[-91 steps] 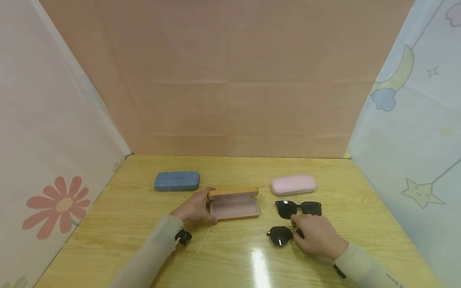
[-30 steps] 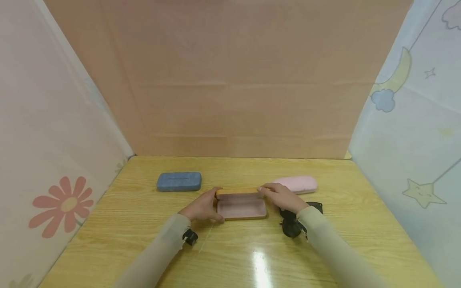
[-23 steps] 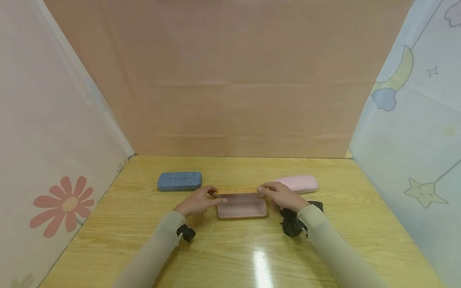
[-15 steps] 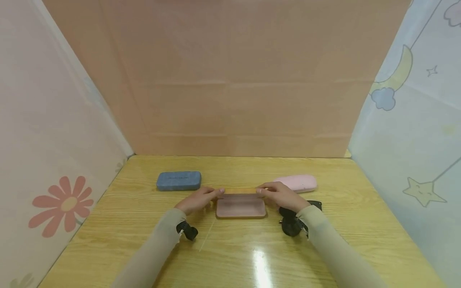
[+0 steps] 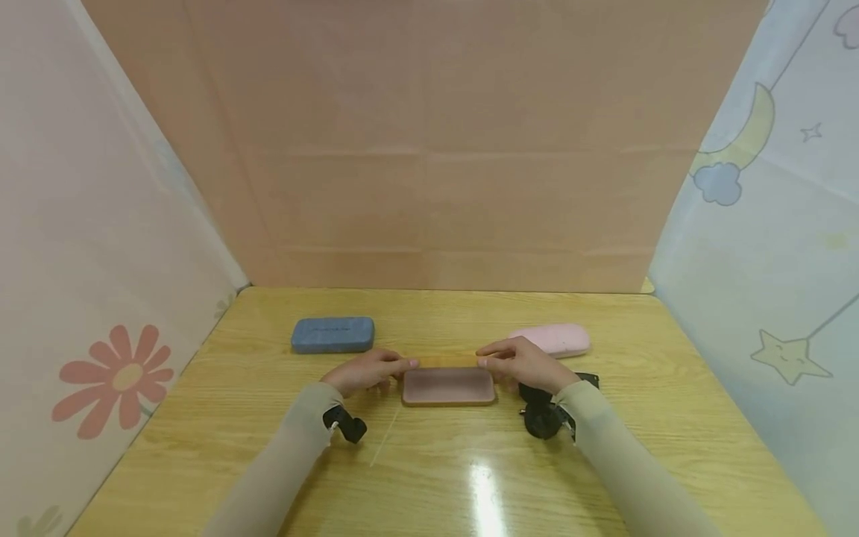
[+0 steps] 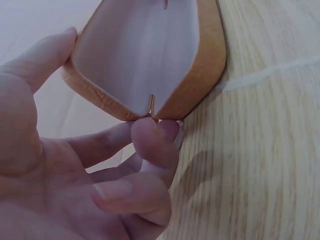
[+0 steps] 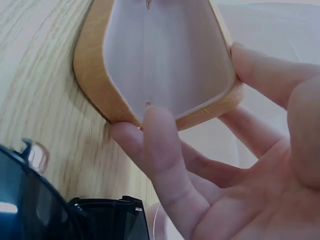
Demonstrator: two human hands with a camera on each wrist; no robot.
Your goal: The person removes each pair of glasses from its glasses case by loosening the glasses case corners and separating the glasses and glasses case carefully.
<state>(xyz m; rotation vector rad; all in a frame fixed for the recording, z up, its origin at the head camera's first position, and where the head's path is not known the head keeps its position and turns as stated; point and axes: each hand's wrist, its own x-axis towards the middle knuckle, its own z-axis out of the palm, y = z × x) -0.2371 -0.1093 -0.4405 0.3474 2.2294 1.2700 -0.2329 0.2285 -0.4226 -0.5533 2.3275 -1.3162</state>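
A tan glasses case [image 5: 448,388] with pale pink lining lies open at the middle of the wooden table [image 5: 429,477], its lid [image 5: 446,361] raised at the back. My left hand [image 5: 367,371] holds the lid's left end, thumb on its outside and a fingertip [image 6: 156,134] at the hinge corner. At the other end my right hand [image 5: 520,363] pinches the lid the same way, one finger [image 7: 161,142] at the hinge. The case [image 6: 145,55] [image 7: 165,55] holds nothing. Black sunglasses [image 5: 540,418] [image 7: 35,205] lie partly hidden under my right forearm.
A blue glasses case [image 5: 332,335] lies shut at the back left, a pink one [image 5: 553,338] at the back right behind my right hand. Paper walls close in the table on three sides. A bright glare spot sits on the front of the table.
My right hand left the sunglasses and took the lid's right end. My left hand moved from the case's base up to the lid's left end. The lid now shows as a thinner strip.
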